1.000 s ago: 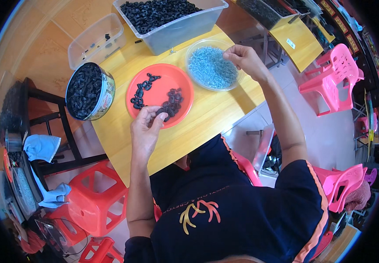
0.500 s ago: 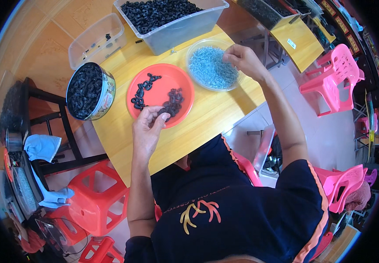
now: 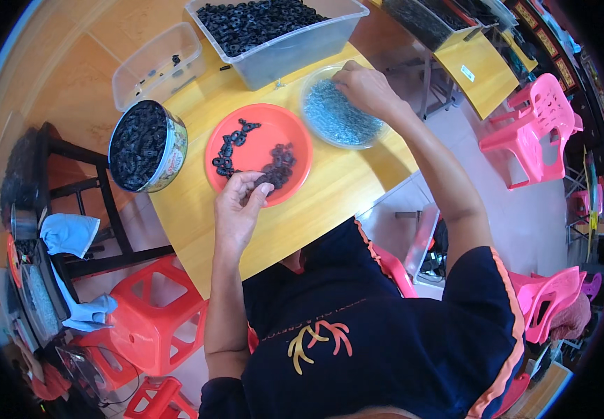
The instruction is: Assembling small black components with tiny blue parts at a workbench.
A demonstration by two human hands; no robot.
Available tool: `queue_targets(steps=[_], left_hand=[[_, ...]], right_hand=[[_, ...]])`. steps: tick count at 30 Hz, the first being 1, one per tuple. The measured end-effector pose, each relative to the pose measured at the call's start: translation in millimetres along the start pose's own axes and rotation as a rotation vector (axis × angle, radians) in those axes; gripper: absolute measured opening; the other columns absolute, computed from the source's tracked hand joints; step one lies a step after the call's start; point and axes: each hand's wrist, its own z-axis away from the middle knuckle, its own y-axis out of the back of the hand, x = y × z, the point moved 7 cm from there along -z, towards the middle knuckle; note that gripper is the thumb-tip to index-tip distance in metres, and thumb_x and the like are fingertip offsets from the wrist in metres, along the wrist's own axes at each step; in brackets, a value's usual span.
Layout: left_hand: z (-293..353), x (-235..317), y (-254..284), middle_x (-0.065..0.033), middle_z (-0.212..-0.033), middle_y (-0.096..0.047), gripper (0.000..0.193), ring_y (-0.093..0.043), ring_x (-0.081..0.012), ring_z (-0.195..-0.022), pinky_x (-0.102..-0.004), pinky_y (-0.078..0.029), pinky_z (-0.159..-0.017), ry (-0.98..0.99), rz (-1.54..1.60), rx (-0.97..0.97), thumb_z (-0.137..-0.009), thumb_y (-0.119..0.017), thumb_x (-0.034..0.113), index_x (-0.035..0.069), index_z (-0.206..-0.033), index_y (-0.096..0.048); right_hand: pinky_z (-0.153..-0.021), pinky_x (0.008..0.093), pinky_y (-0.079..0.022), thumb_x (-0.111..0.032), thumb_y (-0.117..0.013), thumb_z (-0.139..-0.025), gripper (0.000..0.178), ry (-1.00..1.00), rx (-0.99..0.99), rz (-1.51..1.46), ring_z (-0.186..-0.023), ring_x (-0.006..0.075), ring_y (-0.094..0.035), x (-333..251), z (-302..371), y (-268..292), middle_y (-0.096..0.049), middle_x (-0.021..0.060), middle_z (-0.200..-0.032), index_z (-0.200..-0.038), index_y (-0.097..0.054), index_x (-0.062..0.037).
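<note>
"Head view: what is seen first, on the left?"

"A round tub (image 3: pixel 175 152) is seen at the left edge of the table (image 3: pixel 194 234), filled with black pieces (image 3: pixel 138 143). On its far side, a clear box (image 3: pixel 152 61) is seen with a few black bits (image 3: pixel 175 60) in it."

"What could go wrong there?"

"Pieces could be spilled if the full tub were bumped by the left forearm (image 3: pixel 225 293)."

"And next, to the right?"

"An orange-red plate (image 3: pixel 259 140). A curved row (image 3: pixel 226 151) of black pieces is seen on its left part, and a dark clump (image 3: pixel 281 162) on its right and near part. The clump's near end seems to be pinched by the left hand (image 3: pixel 238 209), with thumb and fingertips brought close together."

"Could that be spoiled?"

"Yes. The clump could be dropped if the pinch were loosened, or the plate tipped if its near rim were pressed."

"And on the right?"

"A big clear bin (image 3: pixel 295 66) of black pieces is seen at the far side. To its right and nearer, blue bits (image 3: pixel 337 117) are held in a clear bowl (image 3: pixel 358 146). The right hand (image 3: pixel 366 91) is held over its far part. The fingers look curled, but the tips are hidden, so whether anything is gripped cannot be told."

"And the danger?"

"Blue bits could be scattered if the bowl's rim were caught by that hand."
</note>
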Motion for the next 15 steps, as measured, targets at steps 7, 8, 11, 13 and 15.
queue_targets(steps=[7, 8, 11, 13, 15], left_hand=[[0.8, -5.0, 5.4, -0.0065, -0.086, -0.066, 0.018, -0.059, -0.0074, -0.073, -0.0216, -0.048, -0.063, -0.008, 0.015, 0.023, -0.087, -0.062, 0.0, -0.003, -0.104, -0.058], [0.6, -5.5, 5.5, -0.0065, -0.086, -0.066, 0.018, -0.059, -0.0075, -0.073, -0.0216, -0.049, -0.063, -0.007, 0.01, 0.021, -0.087, -0.062, 0.0, -0.003, -0.104, -0.058], [-0.1, -8.2, 5.4, -0.0065, -0.086, -0.066, 0.019, -0.059, -0.0076, -0.074, -0.0216, -0.049, -0.063, -0.007, 0.013, 0.014, -0.087, -0.063, 0.001, -0.003, -0.105, -0.058], [0.1, -8.6, 5.4, -0.0065, -0.086, -0.066, 0.019, -0.06, -0.0076, -0.074, -0.0216, -0.049, -0.063, -0.007, 0.008, 0.013, -0.087, -0.063, 0.001, -0.003, -0.105, -0.058], [0.7, -8.7, 5.8, -0.0065, -0.086, -0.066, 0.019, -0.06, -0.0077, -0.074, -0.0217, -0.049, -0.063, -0.006, 0.002, 0.013, -0.087, -0.063, 0.001, -0.003, -0.105, -0.058]], right_hand=[[-0.079, 0.0416, -0.05, -0.016, -0.059, -0.082, 0.013, 0.03, -0.152, 0.028, -0.089, 0.0319, -0.063, -4.3, -4.2, 6.9, -0.062, 0.0142, -0.096, -0.086, -0.067, -0.0067], [-0.079, 0.0416, -0.05, -0.016, -0.059, -0.082, 0.013, 0.031, -0.153, 0.029, -0.089, 0.0319, -0.063, -3.4, -4.4, 6.7, -0.062, 0.0142, -0.096, -0.086, -0.067, -0.0067], [-0.08, 0.0409, -0.05, -0.016, -0.059, -0.081, 0.014, 0.054, -0.18, 0.034, -0.09, 0.031, -0.063, -1.7, -5.3, 1.3, -0.062, 0.0139, -0.098, -0.087, -0.067, -0.007], [-0.08, 0.0406, -0.05, -0.015, -0.059, -0.08, 0.013, 0.092, -0.16, 0.012, -0.09, 0.0304, -0.063, -4.9, -5.9, -0.6, -0.063, 0.0135, -0.099, -0.087, -0.067, -0.007], [-0.08, 0.0404, -0.05, -0.015, -0.059, -0.08, 0.014, 0.086, -0.179, 0.017, -0.091, 0.0302, -0.063, -6.7, -7.8, 0.6, -0.063, 0.0132, -0.099, -0.088, -0.067, -0.0069]])
